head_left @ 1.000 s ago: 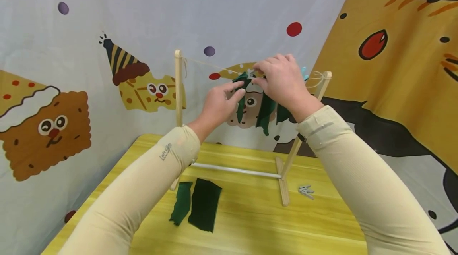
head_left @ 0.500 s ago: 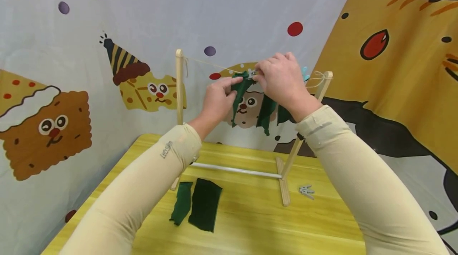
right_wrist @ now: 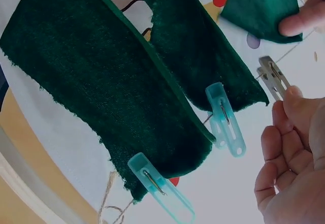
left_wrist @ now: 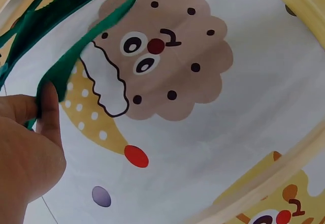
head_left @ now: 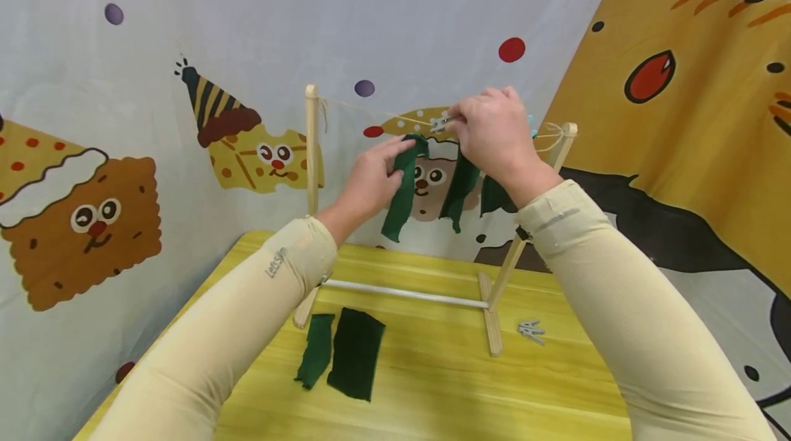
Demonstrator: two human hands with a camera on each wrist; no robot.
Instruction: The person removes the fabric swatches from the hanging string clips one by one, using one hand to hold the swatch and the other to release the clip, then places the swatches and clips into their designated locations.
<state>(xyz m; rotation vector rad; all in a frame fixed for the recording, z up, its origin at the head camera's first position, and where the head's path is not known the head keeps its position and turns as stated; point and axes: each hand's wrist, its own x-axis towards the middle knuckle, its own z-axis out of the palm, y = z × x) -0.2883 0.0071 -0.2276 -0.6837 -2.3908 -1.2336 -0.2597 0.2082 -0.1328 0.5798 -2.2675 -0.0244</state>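
My left hand (head_left: 371,178) pinches the top of a dark green cloth strip (head_left: 402,211), which hangs down beside the string (head_left: 364,108). In the left wrist view, thumb and finger meet on the cloth's folded edge. My right hand (head_left: 494,132) pinches a grey clothespin (right_wrist: 274,75) close to the string, apart from that strip. Two wider green cloth pieces hang from the string to the right, a near one (right_wrist: 101,71) and another (right_wrist: 200,51). Each is held by a light blue clothespin, one at the near cloth (right_wrist: 162,189) and one behind (right_wrist: 227,120).
The string runs between a left wooden post (head_left: 312,152) and a right post (head_left: 559,149), joined low by a white rod (head_left: 402,292). On the yellow table (head_left: 445,386) lie a narrow green cloth (head_left: 316,352), a wider dark cloth (head_left: 357,355) and grey clothespins (head_left: 531,331).
The cloth strip has come away from the clothespin, dropping slightly down and left with my left hand. My right hand has shifted a little right, holding the clothespin.
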